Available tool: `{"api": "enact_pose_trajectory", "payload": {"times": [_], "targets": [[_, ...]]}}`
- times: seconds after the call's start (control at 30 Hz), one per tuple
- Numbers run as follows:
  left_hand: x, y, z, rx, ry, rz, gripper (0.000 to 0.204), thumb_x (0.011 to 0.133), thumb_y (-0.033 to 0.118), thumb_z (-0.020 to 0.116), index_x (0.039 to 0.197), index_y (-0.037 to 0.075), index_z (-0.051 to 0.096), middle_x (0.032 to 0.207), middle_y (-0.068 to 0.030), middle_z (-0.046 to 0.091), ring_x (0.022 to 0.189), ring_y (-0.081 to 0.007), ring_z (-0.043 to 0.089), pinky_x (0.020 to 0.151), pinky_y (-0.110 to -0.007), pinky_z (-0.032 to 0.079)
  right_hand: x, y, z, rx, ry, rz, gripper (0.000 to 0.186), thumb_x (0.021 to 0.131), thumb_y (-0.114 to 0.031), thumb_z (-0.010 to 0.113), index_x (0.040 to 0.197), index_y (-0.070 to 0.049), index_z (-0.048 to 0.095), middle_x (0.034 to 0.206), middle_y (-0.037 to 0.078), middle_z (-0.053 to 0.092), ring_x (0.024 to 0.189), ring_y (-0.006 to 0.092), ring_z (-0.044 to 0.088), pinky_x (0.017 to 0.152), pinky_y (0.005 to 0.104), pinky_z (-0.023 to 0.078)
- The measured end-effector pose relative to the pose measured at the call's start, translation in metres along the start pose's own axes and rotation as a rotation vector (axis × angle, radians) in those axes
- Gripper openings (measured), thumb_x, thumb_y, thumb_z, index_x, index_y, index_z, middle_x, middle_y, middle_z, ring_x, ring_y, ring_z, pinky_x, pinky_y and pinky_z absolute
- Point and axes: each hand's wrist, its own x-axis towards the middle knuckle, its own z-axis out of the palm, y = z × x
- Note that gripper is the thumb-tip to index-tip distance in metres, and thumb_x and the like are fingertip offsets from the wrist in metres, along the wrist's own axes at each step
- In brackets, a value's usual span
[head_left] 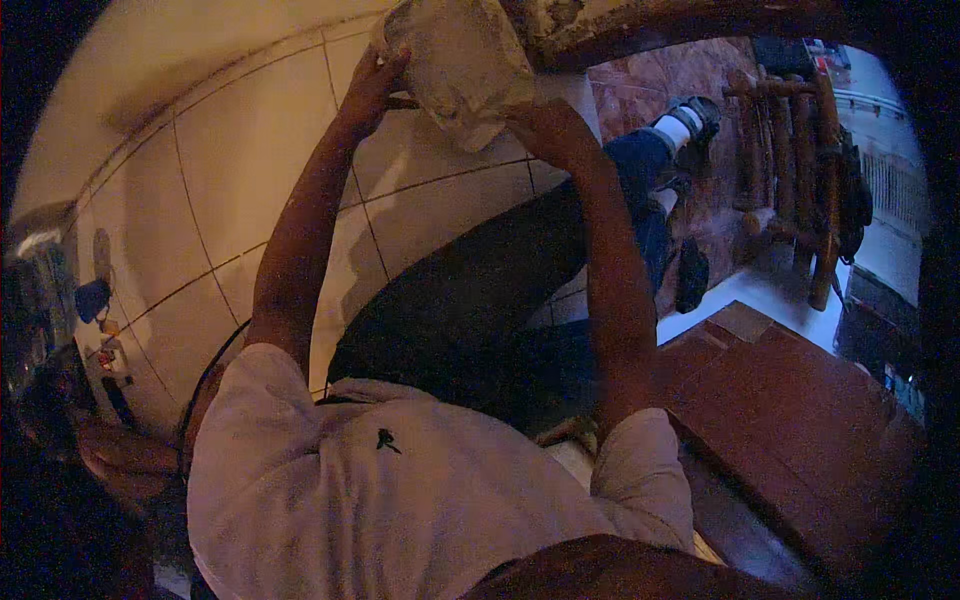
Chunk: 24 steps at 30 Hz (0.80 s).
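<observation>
**Both your hands [470, 112] on the pale bundle [455, 65]!**

And there it is, high at the upper edge of your view: the bundle, crumpled and creased, narrowing to a wrinkled lower end. Bag or cloth? In this dim, grainy light, you cannot tell.

You've got it from both sides! Your left hand [378, 92] grips the left flank, fingers against the edge, partly hidden behind it. Your right hand [555, 132] is closed on the lower right corner, knuckles in shadow, fingertips hard to make out. Both your forearms reach up, well apart, framing your dark trousers [460, 285].

Just to the right of the bundle, a brown, worn-looking edge [690, 22] curves along the top. Under your grip and away to the left spread big pale tiles [260, 180], split by dark joint lines, your shadow falling across them.

Look right, past your forearm: a blue-lit trouser leg [640, 150] ends in a white band and a dark shoe [703, 118] above reddish flooring [625, 85]. Beyond it stands a wooden frame [805, 130] of rounded poles. Lower down, a broad red-brown box-like piece [790, 430] fills the right corner.

Nearest of all, your light shirt [430, 500] carries a small dark emblem [387, 440]. Far left, a little blue thing [92, 300] shows, too blurred to name.
</observation>
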Motion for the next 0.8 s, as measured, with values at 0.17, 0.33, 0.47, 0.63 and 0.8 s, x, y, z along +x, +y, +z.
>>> {"api": "enact_pose_trajectory", "payload": {"times": [0.17,0.33,0.47,0.63,0.8], "targets": [[0.002,0.002,0.002,-0.028,0.016,-0.040,0.055,0.086,0.037,0.061,0.126,0.009,0.035,0.120,-0.0182,0.050,0.099,-0.0336,0.058,0.075,-0.049,0.056,0.013,0.002,-0.011,0.118,-0.075,-0.224,0.029,0.090,-0.027,0.050,0.104,-0.006,0.065,0.098,0.015,0.065,0.088,0.0332,0.063,0.079,0.0409,0.049],[-0.001,0.005,0.007,-0.029,0.019,-0.022,0.056,0.086,0.037,0.061,0.127,0.009,0.035,0.121,-0.0181,0.049,0.100,-0.0346,0.057,0.076,-0.050,0.056,0.030,0.018,-0.003,0.241,-0.107,-0.268,0.026,0.090,-0.024,0.054,0.108,-0.007,0.064,0.097,0.014,0.066,0.084,0.0291,0.064,0.076,0.0379,0.050],[0.000,0.005,0.006,0.015,0.038,-0.078,0.077,0.082,0.044,0.063,0.136,0.006,0.024,0.130,-0.0170,0.043,0.102,-0.0326,0.056,0.072,-0.046,0.057,0.029,0.036,0.000,0.540,-0.146,-0.199,0.025,0.090,-0.022,0.055,0.109,-0.007,0.064,0.096,0.012,0.067,0.082,0.0254,0.064,0.075,0.0365,0.050],[-0.001,-0.013,0.005,-0.015,0.013,-0.028,0.072,0.085,0.035,0.063,0.136,0.004,0.024,0.129,-0.0189,0.043,0.106,-0.0322,0.055,0.081,-0.045,0.053,0.029,0.045,0.005,0.266,-0.035,-0.275,0.025,0.089,-0.023,0.058,0.105,-0.006,0.065,0.096,0.012,0.066,0.084,0.0224,0.064,0.075,0.0354,0.050],[0.001,-0.054,-0.001,0.036,-0.086,0.041,0.069,0.085,0.028,0.064,0.134,-0.001,0.026,0.125,-0.0231,0.047,0.109,-0.0311,0.053,0.093,-0.042,0.047,0.024,0.055,0.020,0.366,0.051,-0.084,0.025,0.088,-0.025,0.060,0.101,-0.004,0.065,0.092,0.012,0.065,0.084,0.0208,0.063,0.073,0.0340,0.050]]}}
